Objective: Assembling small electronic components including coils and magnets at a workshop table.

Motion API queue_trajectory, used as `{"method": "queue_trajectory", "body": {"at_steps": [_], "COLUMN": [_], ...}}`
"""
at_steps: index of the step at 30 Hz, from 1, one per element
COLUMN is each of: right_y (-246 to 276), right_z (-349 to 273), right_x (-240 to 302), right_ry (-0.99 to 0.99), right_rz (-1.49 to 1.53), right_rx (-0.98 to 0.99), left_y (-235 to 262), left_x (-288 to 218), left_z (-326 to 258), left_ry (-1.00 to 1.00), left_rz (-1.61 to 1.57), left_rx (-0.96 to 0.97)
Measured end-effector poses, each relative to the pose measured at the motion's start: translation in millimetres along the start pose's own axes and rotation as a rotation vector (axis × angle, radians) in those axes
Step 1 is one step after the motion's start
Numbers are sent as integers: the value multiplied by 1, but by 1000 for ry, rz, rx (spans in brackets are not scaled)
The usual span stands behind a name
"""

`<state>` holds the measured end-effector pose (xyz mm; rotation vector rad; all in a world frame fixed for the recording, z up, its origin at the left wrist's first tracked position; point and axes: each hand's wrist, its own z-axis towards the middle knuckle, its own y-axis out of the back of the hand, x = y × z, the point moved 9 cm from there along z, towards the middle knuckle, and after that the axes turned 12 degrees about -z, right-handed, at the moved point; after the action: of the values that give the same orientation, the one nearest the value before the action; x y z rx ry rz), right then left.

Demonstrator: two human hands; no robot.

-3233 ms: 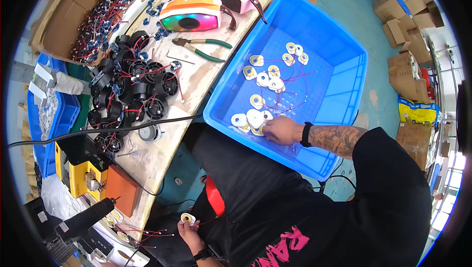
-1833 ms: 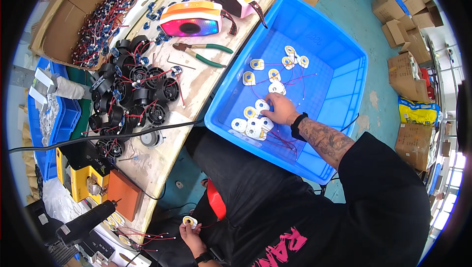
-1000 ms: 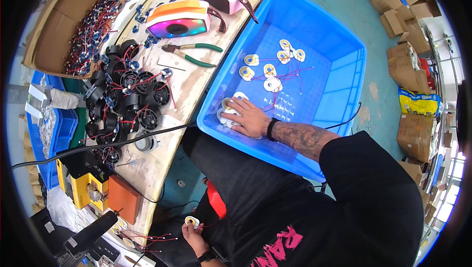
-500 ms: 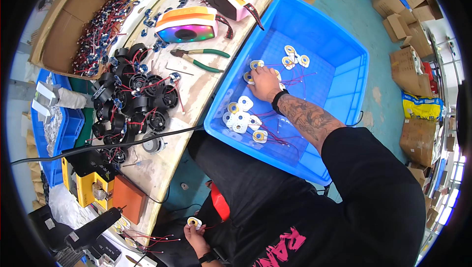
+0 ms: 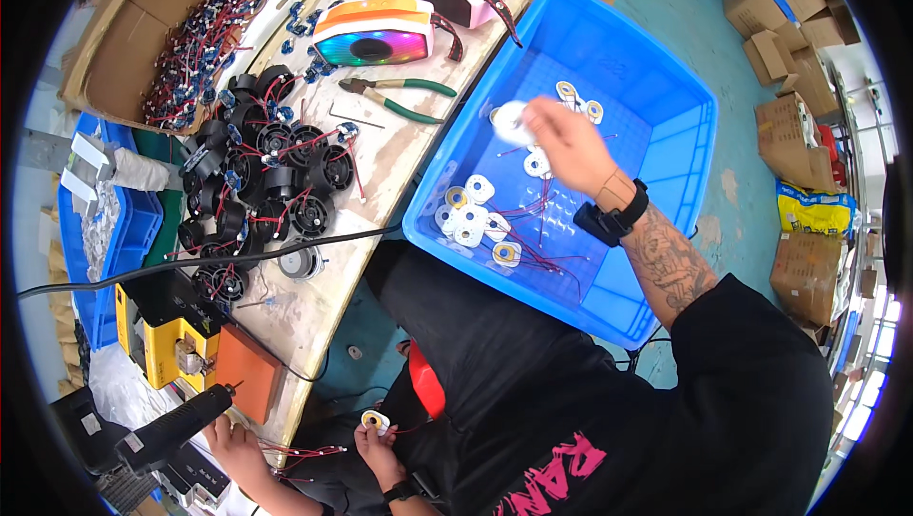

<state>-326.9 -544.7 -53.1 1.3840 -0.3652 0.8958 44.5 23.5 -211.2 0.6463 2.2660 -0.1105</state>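
Above the blue bin (image 5: pixel 656 164), my right hand (image 5: pixel 575 150) pinches a white disc (image 5: pixel 510 123), blurred by motion. Wired white discs with yellow centres lie on the bin floor: a cluster (image 5: pixel 468 224) near the front left and several more (image 5: pixel 571 95) at the back. Low in the view, over dark fabric, my left hand (image 5: pixel 378 447) is closed on a white disc (image 5: pixel 375 423) with a yellow ring and a red wire. Left of it, another hand (image 5: pixel 233 449), apparently a co-worker's, reaches to the bench beside a black power screwdriver (image 5: pixel 181 428); its grip is unclear.
The bench holds black round speaker parts (image 5: pixel 252 183), green-handled cutters (image 5: pixel 398 96) and two orange-and-white speakers (image 5: pixel 374 33). A carton (image 5: pixel 114 40) of wired boards stands at the back left. A black cable (image 5: pixel 190 271) crosses the bench to the bin. Cartons (image 5: pixel 789 121) stand along the right.
My right hand has lifted from the bin floor and now holds a white disc. The other hand has come in at lower left. My left hand keeps its disc; the view has shifted slightly.
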Motion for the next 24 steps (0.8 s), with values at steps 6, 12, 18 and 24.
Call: {"method": "queue_trajectory", "body": {"at_steps": [6,12,18,24], "right_y": [-136,-146,-86,-73], "right_z": [-85,-89,-35,-29], "right_x": [-45,-34,-115,-147], "right_ry": [-265,-16,163,86], "right_rz": [5,-465,-739,-798], "right_rx": [654,611,381,474], "left_y": [-22,-3,-7,-10], "left_x": [-1,-5,-5,-5], "left_z": [4,-11,-5,-6], "left_ry": [0,-48,-12,-21], "left_rz": [-11,-59,-12,-14], "left_rx": [30,-35,-11,-8]}}
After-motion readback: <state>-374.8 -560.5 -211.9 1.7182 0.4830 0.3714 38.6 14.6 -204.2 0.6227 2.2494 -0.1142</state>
